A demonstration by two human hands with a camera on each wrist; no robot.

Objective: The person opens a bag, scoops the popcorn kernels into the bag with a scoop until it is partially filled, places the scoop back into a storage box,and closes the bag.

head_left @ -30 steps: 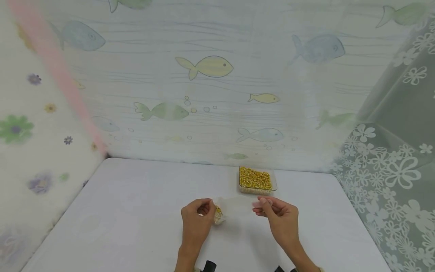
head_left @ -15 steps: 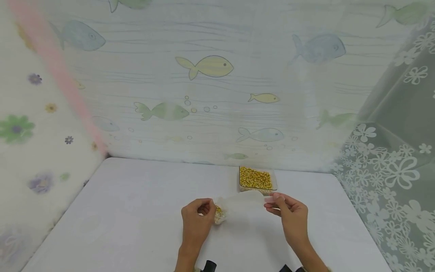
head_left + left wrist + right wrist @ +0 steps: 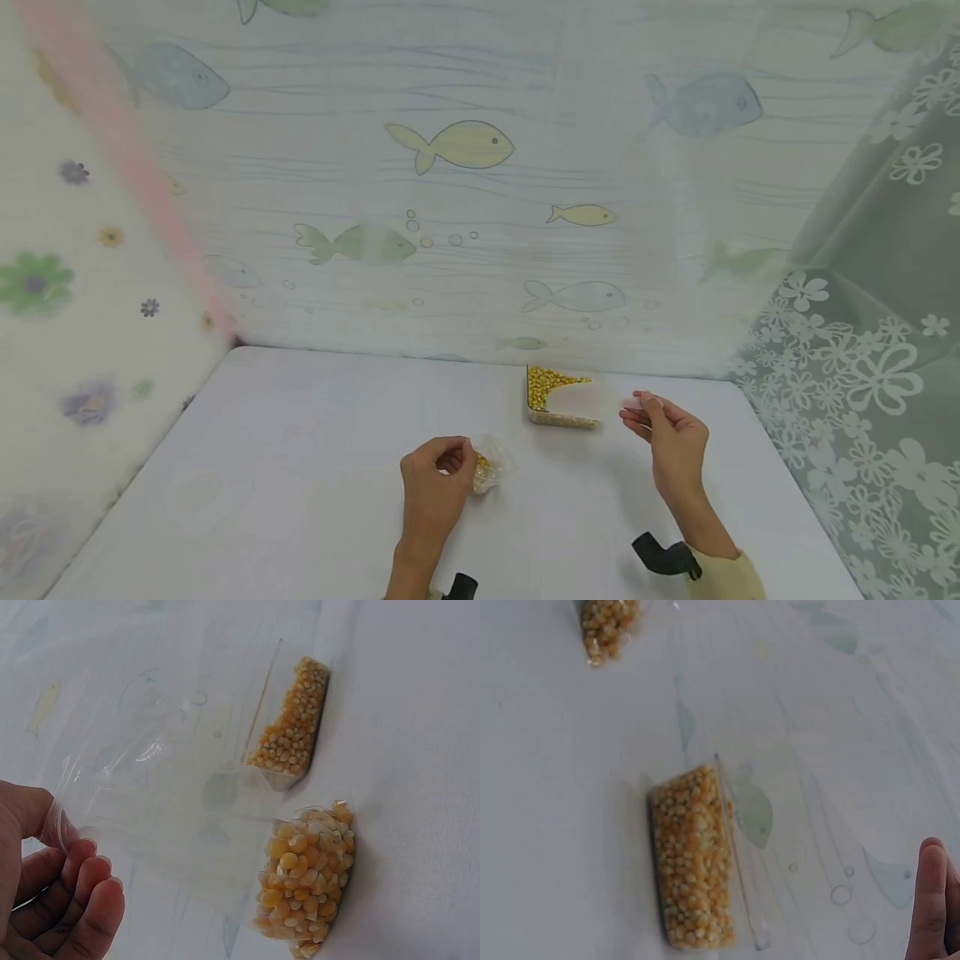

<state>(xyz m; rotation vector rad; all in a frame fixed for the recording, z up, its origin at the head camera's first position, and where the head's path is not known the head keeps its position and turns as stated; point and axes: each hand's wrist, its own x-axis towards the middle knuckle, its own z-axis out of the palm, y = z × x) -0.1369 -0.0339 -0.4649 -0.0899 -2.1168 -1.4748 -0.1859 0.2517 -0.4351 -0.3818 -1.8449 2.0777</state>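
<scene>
My left hand (image 3: 438, 483) pinches the upper edge of a clear plastic bag (image 3: 172, 840). Yellow corn kernels (image 3: 307, 877) fill the bag's bottom, which rests on the white table. To the right and farther away, my right hand (image 3: 678, 442) pinches the pinkish handle of a pale, translucent scoop (image 3: 573, 401). From the head, the scoop covers part of a clear rectangular container (image 3: 742, 877) of corn kernels; whether it touches them, I cannot tell. In the right wrist view only some fingers (image 3: 930, 900) show at the right edge, and the scoop is not visible there.
The white table (image 3: 300, 433) ends at a back wall (image 3: 465, 267) printed with fish, close behind the container. A flowered curtain (image 3: 862, 400) hangs along the right side. Flower-patterned fabric (image 3: 112, 350) stands on the left.
My right hand has moved right and away from me, carrying the scoop from beside the bag to in front of or over the container. The left hand stays on the bag.
</scene>
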